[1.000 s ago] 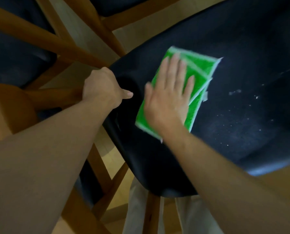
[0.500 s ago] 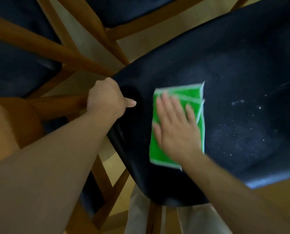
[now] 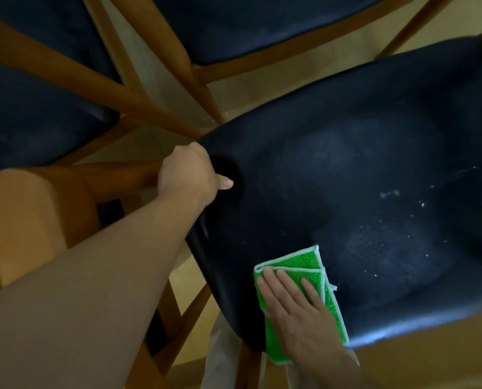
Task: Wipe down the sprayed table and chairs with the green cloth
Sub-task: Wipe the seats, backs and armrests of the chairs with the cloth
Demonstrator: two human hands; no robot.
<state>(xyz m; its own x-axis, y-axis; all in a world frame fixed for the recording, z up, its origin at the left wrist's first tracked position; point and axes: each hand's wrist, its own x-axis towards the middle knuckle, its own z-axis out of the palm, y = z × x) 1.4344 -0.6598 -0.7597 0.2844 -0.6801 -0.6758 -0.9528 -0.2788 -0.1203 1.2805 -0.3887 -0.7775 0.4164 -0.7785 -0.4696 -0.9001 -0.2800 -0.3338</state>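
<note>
A dark navy chair seat (image 3: 360, 169) fills the right half of the view, with white spray specks on its right part. The folded green cloth (image 3: 304, 261) with a white hem lies flat near the seat's front edge. My right hand (image 3: 295, 310) presses on the cloth with straight fingers. My left hand (image 3: 187, 175) grips the seat's left rim, thumb on top of the seat and fingers curled under it.
Two more navy seats (image 3: 32, 113) (image 3: 248, 21) on brown wooden frames (image 3: 102, 82) crowd the left and top. A rounded wooden chair back (image 3: 29, 226) stands at the left. Pale wood floor shows between the legs.
My right hand slid the green cloth down the seat, from its upper middle toward the front edge. My left hand kept its grip on the rim.
</note>
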